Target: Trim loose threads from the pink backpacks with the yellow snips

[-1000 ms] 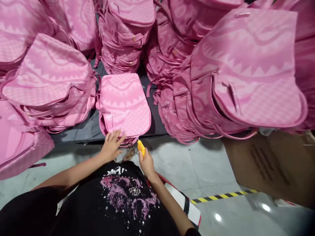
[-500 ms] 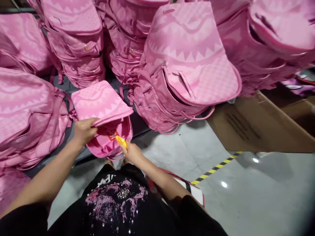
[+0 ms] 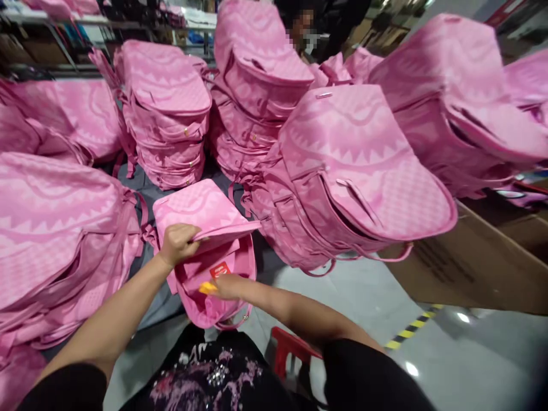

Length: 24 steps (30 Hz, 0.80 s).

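Note:
A small pink backpack [image 3: 197,202] lies in front of me with its front panel lifted and its inside showing. My left hand [image 3: 178,244] is closed on the edge of that panel and holds it up. Inside the opening, my right hand [image 3: 229,286] grips a small yellow tool [image 3: 208,287], whose exact kind I cannot make out. A red label [image 3: 220,269] is fixed to the pink lining just above the right hand. The right fingertips are partly hidden.
Stacks of pink backpacks [image 3: 166,80] surround the work spot, with a tall pile [image 3: 355,131] close on the right. Beyond that pile stands a cardboard box [image 3: 466,274]. A red stool [image 3: 293,348] is by my legs. Another person [image 3: 321,25] is at the back.
My view has tilted up, showing more of the room. The right hand with the yellow tool has gone deeper into the backpack. The left hand still holds the panel, now raised a bit more.

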Each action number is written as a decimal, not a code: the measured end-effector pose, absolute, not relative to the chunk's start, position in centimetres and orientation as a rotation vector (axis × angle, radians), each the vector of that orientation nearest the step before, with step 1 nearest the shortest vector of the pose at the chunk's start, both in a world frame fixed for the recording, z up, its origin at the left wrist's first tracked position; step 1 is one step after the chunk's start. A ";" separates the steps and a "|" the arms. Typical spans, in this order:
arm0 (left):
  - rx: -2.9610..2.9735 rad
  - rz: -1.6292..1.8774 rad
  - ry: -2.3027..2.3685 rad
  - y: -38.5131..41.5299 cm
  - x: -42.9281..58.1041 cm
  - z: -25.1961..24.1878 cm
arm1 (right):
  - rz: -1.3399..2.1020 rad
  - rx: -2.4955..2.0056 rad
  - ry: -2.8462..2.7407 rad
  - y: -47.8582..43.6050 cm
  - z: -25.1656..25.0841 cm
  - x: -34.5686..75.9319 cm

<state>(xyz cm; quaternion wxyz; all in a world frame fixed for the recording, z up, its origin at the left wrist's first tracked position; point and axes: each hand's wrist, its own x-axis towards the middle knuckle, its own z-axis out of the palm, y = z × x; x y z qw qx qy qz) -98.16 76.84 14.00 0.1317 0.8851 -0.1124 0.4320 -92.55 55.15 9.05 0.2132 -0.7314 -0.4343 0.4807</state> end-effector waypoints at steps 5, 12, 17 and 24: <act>2.339 1.180 -0.009 78.1 -97.2 13.3 | 1.346 -2.742 -1.442 49.7 12.3 -92.4; 2.271 0.967 0.106 77.0 -97.3 13.9 | 0.603 -3.162 -0.759 55.5 11.6 -84.2; 2.194 1.062 0.358 78.5 -96.8 12.9 | 1.110 -2.853 -0.526 49.2 9.0 -88.0; 2.167 0.999 0.200 77.2 -95.5 12.6 | 1.492 -2.082 -0.154 46.3 8.3 -92.8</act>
